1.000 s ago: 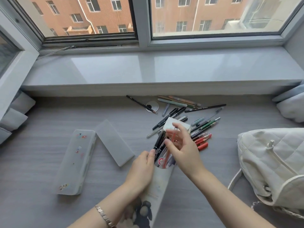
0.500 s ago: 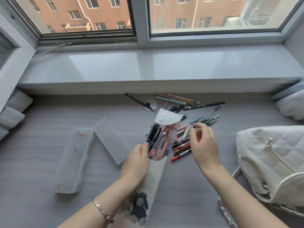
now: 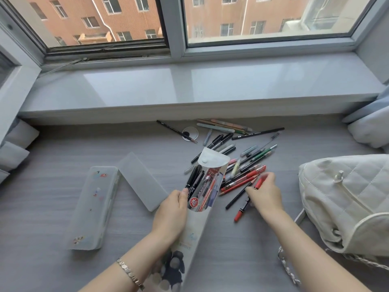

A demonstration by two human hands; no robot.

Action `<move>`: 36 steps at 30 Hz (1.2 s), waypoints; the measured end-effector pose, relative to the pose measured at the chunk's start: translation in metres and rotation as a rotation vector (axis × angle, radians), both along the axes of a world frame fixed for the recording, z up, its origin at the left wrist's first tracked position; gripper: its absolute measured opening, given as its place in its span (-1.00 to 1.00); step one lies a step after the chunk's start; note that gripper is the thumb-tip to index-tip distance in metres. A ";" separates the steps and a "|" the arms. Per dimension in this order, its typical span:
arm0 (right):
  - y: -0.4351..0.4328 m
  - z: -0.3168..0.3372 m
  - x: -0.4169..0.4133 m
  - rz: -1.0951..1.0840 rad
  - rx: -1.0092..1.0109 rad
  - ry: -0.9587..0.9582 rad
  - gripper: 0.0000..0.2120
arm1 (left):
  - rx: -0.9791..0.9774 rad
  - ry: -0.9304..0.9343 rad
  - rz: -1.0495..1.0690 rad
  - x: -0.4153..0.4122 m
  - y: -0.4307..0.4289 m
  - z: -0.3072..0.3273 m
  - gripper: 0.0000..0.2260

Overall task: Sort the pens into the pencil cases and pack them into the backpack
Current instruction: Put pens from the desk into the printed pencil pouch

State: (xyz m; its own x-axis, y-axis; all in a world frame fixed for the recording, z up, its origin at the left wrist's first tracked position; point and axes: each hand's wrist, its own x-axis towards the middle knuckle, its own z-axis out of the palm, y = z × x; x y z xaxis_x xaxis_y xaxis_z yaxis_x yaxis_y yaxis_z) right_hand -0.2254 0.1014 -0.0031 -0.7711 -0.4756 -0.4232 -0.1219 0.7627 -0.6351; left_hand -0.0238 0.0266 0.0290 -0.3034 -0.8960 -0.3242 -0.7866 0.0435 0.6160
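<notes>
My left hand [image 3: 171, 210] grips a soft pouch pencil case [image 3: 195, 239] by its open mouth; several black and red pens stand inside it, and its snap flap [image 3: 212, 158] is folded back. My right hand [image 3: 266, 191] reaches into the loose pile of pens [image 3: 242, 165] on the grey surface, its fingers closing on a red pen [image 3: 260, 182]. Another red pen [image 3: 240, 213] lies just below that hand. A frosted hard pencil case [image 3: 92, 207] lies at the left with its lid [image 3: 140, 180] beside it. The white quilted backpack [image 3: 345, 199] sits at the right.
A wide window sill [image 3: 189, 91] runs along the back under the window. White cushions [image 3: 368, 131] lie at the far right and at the far left [image 3: 14, 148]. The backpack's chain strap [image 3: 288, 268] trails near my right forearm. A round cable grommet [image 3: 190, 133] sits behind the pens.
My right hand left the pouch after dropping a pen in, swung right and came down onto the pile, where it now pinches a red pen. My left hand kept holding the pouch.
</notes>
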 end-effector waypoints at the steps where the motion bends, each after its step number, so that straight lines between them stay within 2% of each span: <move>1: 0.002 0.007 -0.001 -0.062 -0.096 -0.086 -0.59 | 0.005 -0.006 -0.003 0.001 0.000 -0.001 -0.58; 3: 0.002 0.023 -0.004 -0.155 -0.318 -0.218 -0.52 | 0.018 -0.024 -0.011 0.002 0.001 -0.002 -0.57; 5: 0.001 0.044 -0.003 -0.167 -0.501 -0.306 -0.60 | 0.032 -0.046 -0.026 0.001 0.003 -0.001 -0.59; 9: -0.001 0.081 0.010 0.021 -0.670 -0.503 -0.79 | 0.041 -0.059 -0.066 -0.001 0.008 0.003 -0.65; 11: -0.002 0.083 0.021 0.160 -0.641 -0.482 -0.75 | 0.042 -0.035 -0.069 -0.002 0.010 0.008 -0.65; 15: -0.002 0.060 0.044 0.362 -0.503 -0.299 -0.65 | 0.022 0.055 -0.067 -0.005 0.016 0.017 -0.66; 20: 0.001 0.046 0.048 0.693 -0.349 0.227 -0.51 | 0.017 0.038 -0.070 -0.005 0.016 0.020 -0.67; 24: 0.002 0.046 0.041 0.750 -0.312 0.424 -0.50 | 0.034 0.043 -0.078 -0.005 0.017 0.019 -0.66; 28: -0.001 0.057 0.027 0.623 -0.356 0.413 -0.53 | 0.036 0.036 -0.130 -0.004 0.019 0.022 -0.66; 31: -0.008 0.067 0.012 0.527 -0.346 0.300 -0.65 | -0.003 0.026 -0.175 -0.002 0.021 0.024 -0.70; 34: -0.012 0.074 0.006 0.632 -0.275 0.184 -0.65 | -0.052 -0.011 -0.219 -0.003 0.022 0.027 -0.70; 36: -0.014 0.073 0.010 0.735 -0.213 0.204 -0.64 | -0.081 -0.053 -0.252 -0.005 0.023 0.030 -0.70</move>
